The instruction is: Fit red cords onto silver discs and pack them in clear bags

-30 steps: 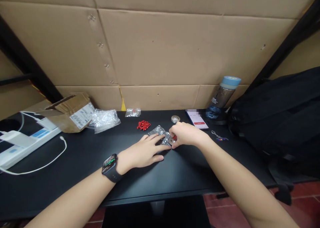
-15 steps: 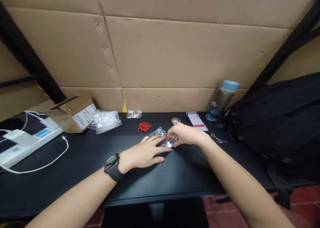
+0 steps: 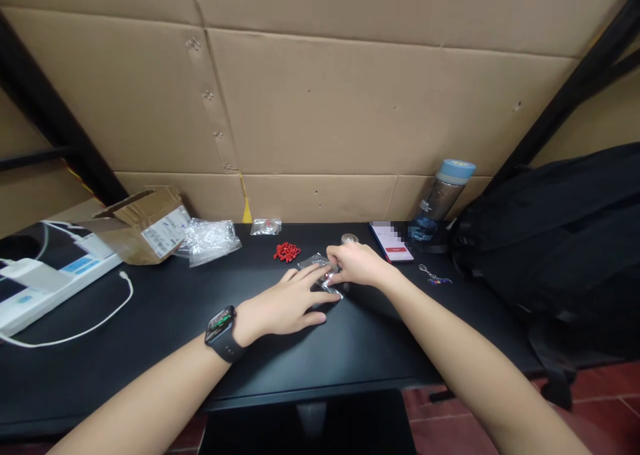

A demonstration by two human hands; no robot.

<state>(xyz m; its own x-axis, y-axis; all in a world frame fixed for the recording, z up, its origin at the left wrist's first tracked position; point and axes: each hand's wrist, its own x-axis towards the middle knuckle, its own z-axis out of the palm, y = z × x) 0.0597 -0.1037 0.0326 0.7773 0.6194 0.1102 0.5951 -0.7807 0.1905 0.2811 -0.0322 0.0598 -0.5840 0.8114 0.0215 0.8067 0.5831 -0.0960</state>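
Observation:
My left hand (image 3: 286,306) wears a black watch (image 3: 221,330) at the wrist. It lies flat with fingers spread, the fingertips pressing on a small clear plastic bag (image 3: 311,262). My right hand (image 3: 357,263) is pinched over the same bag, close to the left fingertips. Its fingers hide most of what they grip; only a small shiny, reddish bit (image 3: 327,276) shows between the hands. Just behind the right hand lies a round silvery disc (image 3: 349,238), partly covered by it. A heap of red cords (image 3: 287,252) rests beyond the left hand.
At the back is a bagged disc with red (image 3: 266,226). Clear bags (image 3: 213,240), an open cardboard box (image 3: 150,232) and a white power strip (image 3: 65,278) stand left. On the right are a phone (image 3: 391,242), a bottle (image 3: 440,198), a keychain (image 3: 435,276) and a black backpack (image 3: 550,242).
My right hand has shifted a little left over the bag. The shiny disc with its red cord, visible between my hands before, is now mostly hidden. My left hand stays flat on the bag.

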